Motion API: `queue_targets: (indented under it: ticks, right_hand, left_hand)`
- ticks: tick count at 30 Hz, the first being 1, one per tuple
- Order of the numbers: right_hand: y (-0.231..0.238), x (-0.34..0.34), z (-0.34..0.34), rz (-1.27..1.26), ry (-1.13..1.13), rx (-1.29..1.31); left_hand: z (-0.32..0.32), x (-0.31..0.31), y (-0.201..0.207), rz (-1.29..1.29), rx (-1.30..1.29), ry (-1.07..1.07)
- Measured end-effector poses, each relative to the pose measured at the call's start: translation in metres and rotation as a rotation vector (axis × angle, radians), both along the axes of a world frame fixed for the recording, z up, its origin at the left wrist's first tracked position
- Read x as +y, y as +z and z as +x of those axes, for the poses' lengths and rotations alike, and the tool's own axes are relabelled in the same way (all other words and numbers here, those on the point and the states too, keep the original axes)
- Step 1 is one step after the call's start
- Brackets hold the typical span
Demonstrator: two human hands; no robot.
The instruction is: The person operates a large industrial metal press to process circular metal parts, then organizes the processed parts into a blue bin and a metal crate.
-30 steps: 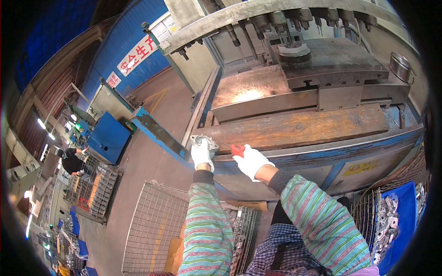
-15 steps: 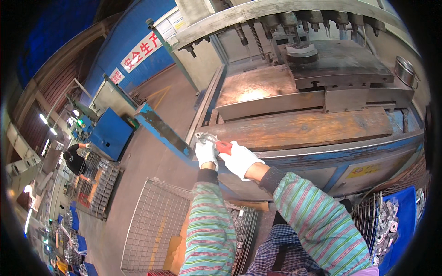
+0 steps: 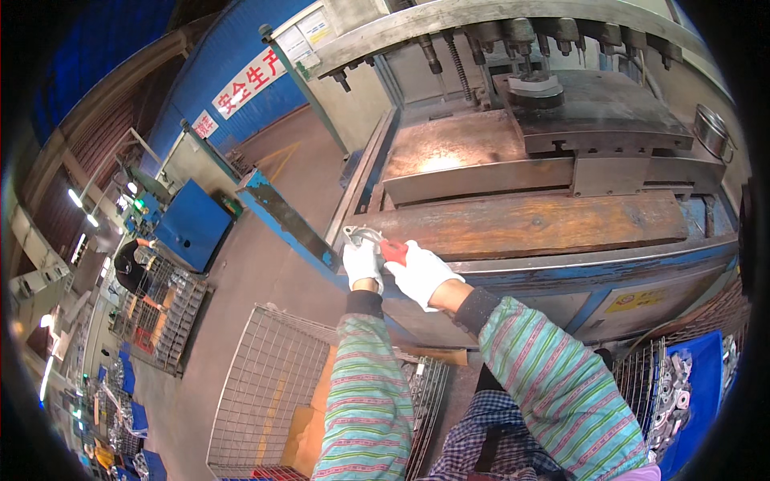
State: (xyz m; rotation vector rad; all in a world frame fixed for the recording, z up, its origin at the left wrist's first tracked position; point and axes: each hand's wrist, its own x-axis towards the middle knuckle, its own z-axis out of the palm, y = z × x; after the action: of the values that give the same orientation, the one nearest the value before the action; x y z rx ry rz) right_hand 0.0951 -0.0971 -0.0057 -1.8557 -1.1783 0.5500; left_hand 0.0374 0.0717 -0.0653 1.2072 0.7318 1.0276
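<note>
My gloved left hand (image 3: 362, 264) is closed around a grey metal casting (image 3: 353, 232), whose curved, pierced end shows above the fingers. Beside it, my gloved right hand (image 3: 423, 276) is wrapped about a red-handled tool (image 3: 393, 251) pointed at the casting. The tool's working tip is too small and covered to make out. Both hands are close together over the front edge of a machine bed, near the left end of a worn wooden plank (image 3: 529, 226).
Behind the plank is a steel machine table (image 3: 601, 108) under a row of spindles (image 3: 521, 36). A wire cage (image 3: 269, 385) with cardboard stands below left. At lower right, a blue bin (image 3: 696, 401) adjoins metal castings (image 3: 672, 393). A person (image 3: 132, 268) works far left beside another cage.
The view has shifted slightly. Both hands keep their grips on the casting and the red-handled tool, nearly in the same place. The far person's arms have moved.
</note>
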Motion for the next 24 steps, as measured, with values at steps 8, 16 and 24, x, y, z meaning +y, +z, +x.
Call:
queue_targets:
  ticks: [8, 16, 24]
  right_hand:
    - [-0.007, 0.009, 0.005, 0.026, -0.042, 0.003]
    - [-0.007, 0.015, 0.008, 0.017, -0.050, 0.009]
    - [-0.009, 0.019, 0.009, 0.017, -0.056, 0.008]
  left_hand:
    - [-0.002, 0.001, 0.000, 0.040, 0.124, 0.051]
    - [0.002, 0.014, -0.017, 0.089, 0.016, 0.083]
    - [0.000, 0.009, -0.012, 0.128, 0.085, 0.088]
